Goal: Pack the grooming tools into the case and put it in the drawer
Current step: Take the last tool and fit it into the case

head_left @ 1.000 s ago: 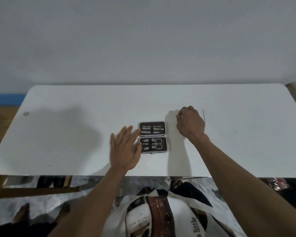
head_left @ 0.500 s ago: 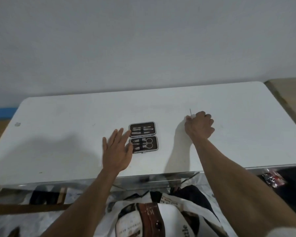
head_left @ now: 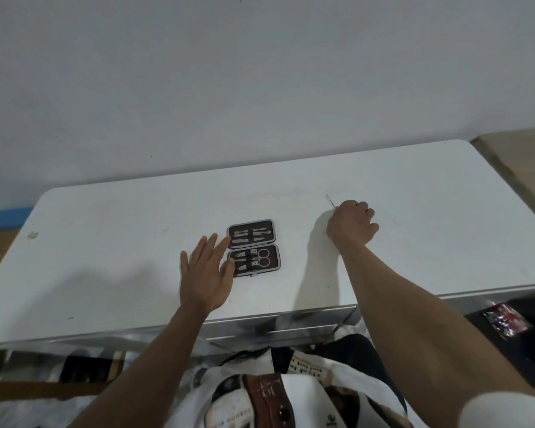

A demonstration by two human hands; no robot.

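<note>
A small dark grooming case (head_left: 254, 247) lies open flat on the white table (head_left: 105, 236), with several metal tools and a pair of scissors strapped inside both halves. My left hand (head_left: 206, 274) rests flat with fingers spread at the case's left edge, thumb touching the near half. To the right of the case, my right hand (head_left: 351, 223) is closed on a thin metal tool (head_left: 330, 200); only its slim tip shows, sticking out past my fingers toward the wall.
A plain wall stands behind the table. Under the table's front edge a metal drawer front (head_left: 278, 327) shows. A small speck (head_left: 32, 235) lies at the table's far left. A dark object with a red printed packet (head_left: 507, 321) sits low at the right.
My right hand has closed on the thin tool and lifted its tip off the table, shifting slightly right. My left hand stays flat beside the case. The camera has turned a little.
</note>
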